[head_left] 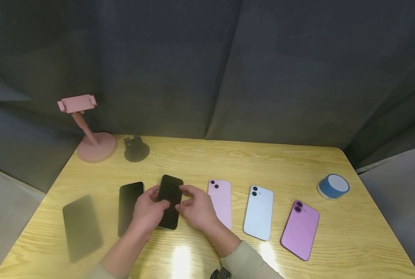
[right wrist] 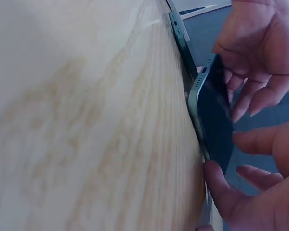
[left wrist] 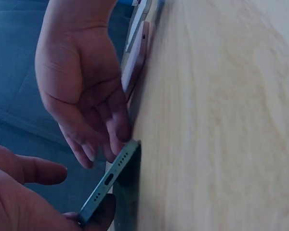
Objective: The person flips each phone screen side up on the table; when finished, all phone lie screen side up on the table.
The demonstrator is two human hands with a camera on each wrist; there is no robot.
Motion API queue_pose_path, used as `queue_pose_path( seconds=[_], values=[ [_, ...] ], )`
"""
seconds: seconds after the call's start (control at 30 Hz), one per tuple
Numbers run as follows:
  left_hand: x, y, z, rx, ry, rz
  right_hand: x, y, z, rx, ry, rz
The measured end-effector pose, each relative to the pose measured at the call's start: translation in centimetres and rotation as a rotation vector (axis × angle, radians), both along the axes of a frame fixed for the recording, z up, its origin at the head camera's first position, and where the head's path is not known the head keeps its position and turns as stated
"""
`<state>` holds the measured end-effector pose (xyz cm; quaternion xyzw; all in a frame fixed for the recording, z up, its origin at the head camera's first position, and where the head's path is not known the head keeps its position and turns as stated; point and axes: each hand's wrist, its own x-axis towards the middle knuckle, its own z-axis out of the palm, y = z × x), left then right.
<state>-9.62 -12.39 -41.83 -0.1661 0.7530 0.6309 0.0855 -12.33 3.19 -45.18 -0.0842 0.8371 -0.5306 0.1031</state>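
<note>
A dark-screened phone (head_left: 171, 190) lies between both hands, screen up. Its pale green bottom edge (left wrist: 109, 179) slants in the left wrist view, the left side raised off the table. My left hand (head_left: 147, 209) holds that side, fingers curled beneath and thumb over the screen. At the opposite side, my right hand (head_left: 199, 209) has its fingertips along the phone's edge, loosely bent. The right thumb (right wrist: 219, 180) touches the edge near the tabletop. Left of these lies another dark-screened phone (head_left: 128, 203), partly covered by the left hand. A pink phone (head_left: 221, 197) lies partly behind the right wrist.
Rightward lie a white phone (head_left: 259, 213) and a magenta phone (head_left: 300, 230), backs up. A blue speaker-like cylinder (head_left: 333, 186) stands at the right. A grey-looking phone (head_left: 83, 228) lies far left. A pink phone stand (head_left: 97, 147) and small dark stand (head_left: 136, 150) are at the back.
</note>
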Motion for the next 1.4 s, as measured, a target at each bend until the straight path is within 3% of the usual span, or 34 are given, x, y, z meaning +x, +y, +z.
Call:
queue_pose_path(
  seconds=[0.3, 0.7, 1.07, 1.4],
  values=[
    [0.0, 0.1, -0.2, -0.088, 0.013, -0.003, -0.1, -0.1, 0.3, 0.009, 0.014, -0.055],
    [0.3, -0.2, -0.2, -0.060, -0.023, 0.000, -0.2, 0.0, 0.4, 0.029, -0.005, -0.055],
    [0.5, 0.1, -0.3, -0.022, -0.008, -0.026, -0.1, 0.2, 0.4, 0.064, 0.025, -0.049],
    [0.6, 0.4, -0.3, -0.083, 0.029, 0.011, 0.5, 1.7, 0.9, 0.043, 0.017, -0.065]
  ],
)
